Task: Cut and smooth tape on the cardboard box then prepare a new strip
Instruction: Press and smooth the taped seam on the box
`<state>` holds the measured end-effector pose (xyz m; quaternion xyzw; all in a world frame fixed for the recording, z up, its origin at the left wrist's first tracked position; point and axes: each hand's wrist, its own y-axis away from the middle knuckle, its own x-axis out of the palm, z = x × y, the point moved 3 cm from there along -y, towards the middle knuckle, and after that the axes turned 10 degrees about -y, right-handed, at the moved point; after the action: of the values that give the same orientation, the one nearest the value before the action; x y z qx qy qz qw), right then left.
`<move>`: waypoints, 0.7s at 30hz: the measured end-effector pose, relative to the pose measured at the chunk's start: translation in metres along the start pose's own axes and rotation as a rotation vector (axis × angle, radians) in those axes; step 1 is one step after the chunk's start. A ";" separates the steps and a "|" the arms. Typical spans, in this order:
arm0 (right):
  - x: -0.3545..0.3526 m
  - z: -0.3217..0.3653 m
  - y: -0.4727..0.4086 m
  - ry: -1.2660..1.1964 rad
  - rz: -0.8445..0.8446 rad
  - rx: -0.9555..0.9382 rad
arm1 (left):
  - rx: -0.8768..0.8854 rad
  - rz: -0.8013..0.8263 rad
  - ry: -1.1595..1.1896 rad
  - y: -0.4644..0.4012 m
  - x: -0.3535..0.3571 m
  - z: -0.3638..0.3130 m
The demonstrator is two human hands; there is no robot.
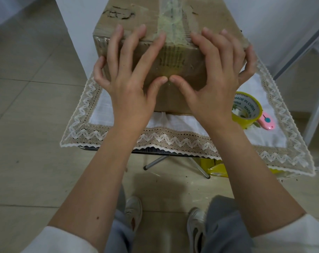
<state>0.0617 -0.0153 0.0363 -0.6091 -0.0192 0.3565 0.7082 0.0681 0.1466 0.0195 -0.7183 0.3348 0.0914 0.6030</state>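
Observation:
A brown cardboard box [175,61] stands on a small cloth-covered table. Clear yellowish tape [171,21] runs along the top seam and down the near face. My left hand [127,73] and my right hand [215,77] lie flat over the box's near top edge, fingers spread on top. Both thumbs press on the tape on the near face, tips almost touching. Neither hand holds anything. A yellow tape roll [246,110] lies to the right of the box, with a pink cutter [266,122] beside it.
A white cloth with lace trim [118,139] covers the folding table. White wall panels stand behind the box, and a grey metal frame [315,106] is at the right. A yellow packet [217,169] lies on the tiled floor under the table, near my feet.

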 end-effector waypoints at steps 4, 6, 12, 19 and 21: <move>-0.001 0.000 0.000 0.010 0.030 0.001 | 0.012 0.024 -0.028 0.001 0.000 0.001; -0.001 0.000 0.001 0.017 0.043 0.001 | 0.017 0.041 -0.044 0.001 0.000 0.001; -0.002 0.001 0.000 0.021 0.075 0.017 | 0.033 0.073 -0.056 0.001 -0.002 0.002; -0.002 0.004 -0.001 -0.031 0.072 0.055 | 0.063 0.155 -0.057 -0.002 -0.009 0.002; 0.000 0.006 -0.001 -0.039 0.028 0.071 | 0.041 0.116 -0.011 -0.003 -0.011 0.001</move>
<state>0.0599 -0.0101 0.0387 -0.5767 -0.0117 0.3788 0.7237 0.0620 0.1520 0.0274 -0.6845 0.3745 0.1233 0.6132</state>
